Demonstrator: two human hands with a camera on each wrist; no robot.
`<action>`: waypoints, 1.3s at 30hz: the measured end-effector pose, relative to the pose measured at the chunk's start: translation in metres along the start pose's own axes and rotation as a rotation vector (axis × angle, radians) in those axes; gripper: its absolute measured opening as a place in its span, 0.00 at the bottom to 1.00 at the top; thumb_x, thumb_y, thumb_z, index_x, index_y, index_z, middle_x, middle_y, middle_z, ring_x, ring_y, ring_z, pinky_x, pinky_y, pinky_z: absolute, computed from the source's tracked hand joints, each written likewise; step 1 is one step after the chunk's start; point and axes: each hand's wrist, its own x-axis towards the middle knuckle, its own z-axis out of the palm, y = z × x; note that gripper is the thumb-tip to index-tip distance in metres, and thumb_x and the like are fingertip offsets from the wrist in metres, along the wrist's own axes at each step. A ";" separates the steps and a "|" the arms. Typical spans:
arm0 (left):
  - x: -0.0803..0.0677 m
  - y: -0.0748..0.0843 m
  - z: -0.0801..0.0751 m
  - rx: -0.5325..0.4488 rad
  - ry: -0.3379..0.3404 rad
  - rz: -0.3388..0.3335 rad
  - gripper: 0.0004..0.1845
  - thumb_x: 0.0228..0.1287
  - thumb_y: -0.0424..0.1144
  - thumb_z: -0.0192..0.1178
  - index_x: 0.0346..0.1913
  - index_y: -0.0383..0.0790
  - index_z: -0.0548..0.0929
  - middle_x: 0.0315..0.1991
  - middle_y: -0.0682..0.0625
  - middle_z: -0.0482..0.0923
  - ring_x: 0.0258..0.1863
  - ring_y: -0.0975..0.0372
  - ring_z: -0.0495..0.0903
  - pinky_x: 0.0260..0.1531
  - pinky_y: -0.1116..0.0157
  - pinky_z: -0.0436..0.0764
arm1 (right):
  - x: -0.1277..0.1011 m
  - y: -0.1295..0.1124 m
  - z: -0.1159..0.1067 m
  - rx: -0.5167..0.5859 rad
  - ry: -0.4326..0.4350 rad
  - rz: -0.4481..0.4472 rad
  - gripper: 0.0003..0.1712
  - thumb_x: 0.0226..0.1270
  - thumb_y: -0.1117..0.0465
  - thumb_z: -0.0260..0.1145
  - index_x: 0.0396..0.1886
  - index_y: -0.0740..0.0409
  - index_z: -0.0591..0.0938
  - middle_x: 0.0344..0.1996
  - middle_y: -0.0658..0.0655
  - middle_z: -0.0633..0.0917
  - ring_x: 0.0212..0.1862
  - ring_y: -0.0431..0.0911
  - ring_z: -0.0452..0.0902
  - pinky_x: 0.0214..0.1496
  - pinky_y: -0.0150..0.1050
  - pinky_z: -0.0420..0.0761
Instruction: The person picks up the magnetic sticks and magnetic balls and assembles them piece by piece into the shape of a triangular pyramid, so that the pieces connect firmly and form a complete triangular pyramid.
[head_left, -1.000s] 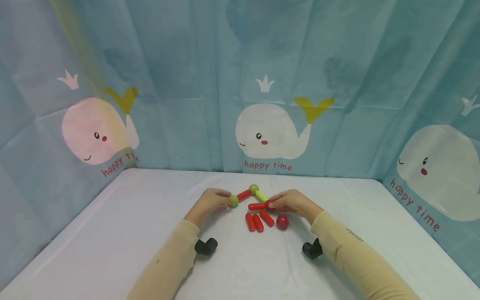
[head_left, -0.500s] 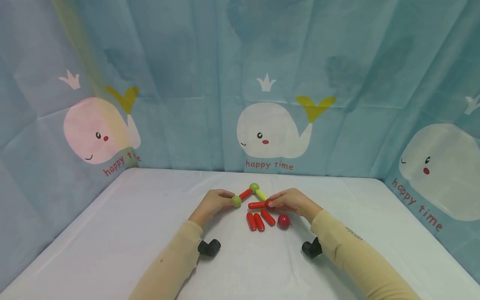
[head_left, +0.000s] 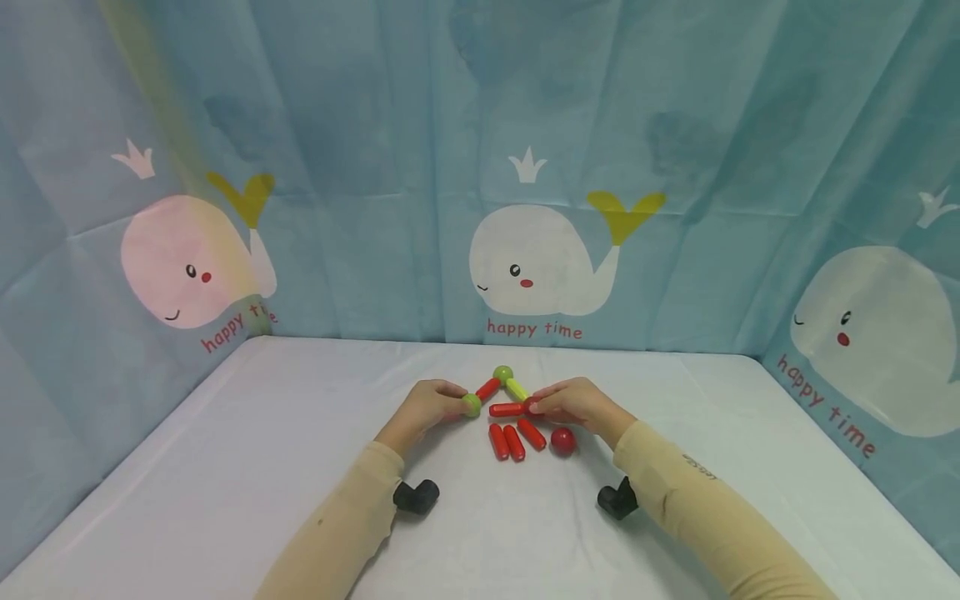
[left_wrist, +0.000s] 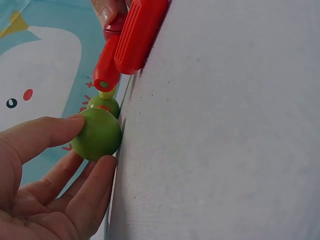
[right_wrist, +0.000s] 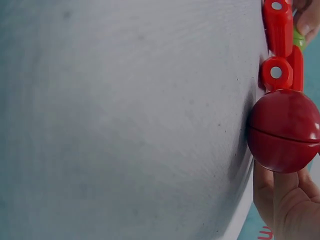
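Now between both hands [head_left: 426, 406] [head_left: 573, 402]: red-and-green triangle [head_left: 501, 394], corners pinched.

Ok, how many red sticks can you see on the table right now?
5. One red stick slants between the two green balls, one lies flat by the right hand, and three loose ones lie just below. Hands may hide more.

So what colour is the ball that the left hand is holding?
Green. The left hand pinches the green ball, seen best in the left wrist view.
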 end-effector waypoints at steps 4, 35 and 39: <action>-0.002 0.002 0.001 0.002 -0.002 -0.014 0.18 0.58 0.40 0.71 0.51 0.40 0.84 0.53 0.43 0.81 0.46 0.56 0.81 0.57 0.57 0.81 | -0.001 0.000 0.001 -0.003 0.020 0.007 0.21 0.61 0.57 0.73 0.53 0.59 0.85 0.49 0.58 0.88 0.50 0.48 0.85 0.57 0.42 0.83; -0.001 0.001 0.002 0.008 -0.002 0.004 0.15 0.56 0.39 0.72 0.47 0.41 0.85 0.50 0.44 0.82 0.46 0.57 0.81 0.54 0.59 0.82 | -0.007 -0.003 0.010 0.013 0.074 0.031 0.20 0.58 0.55 0.75 0.50 0.58 0.86 0.45 0.57 0.89 0.46 0.48 0.84 0.47 0.36 0.84; -0.001 0.001 0.002 0.023 0.006 0.003 0.15 0.55 0.39 0.72 0.46 0.41 0.85 0.50 0.44 0.82 0.46 0.56 0.81 0.54 0.59 0.82 | -0.008 -0.003 0.011 0.021 0.068 0.014 0.20 0.60 0.55 0.74 0.49 0.58 0.86 0.45 0.57 0.89 0.46 0.48 0.84 0.46 0.34 0.83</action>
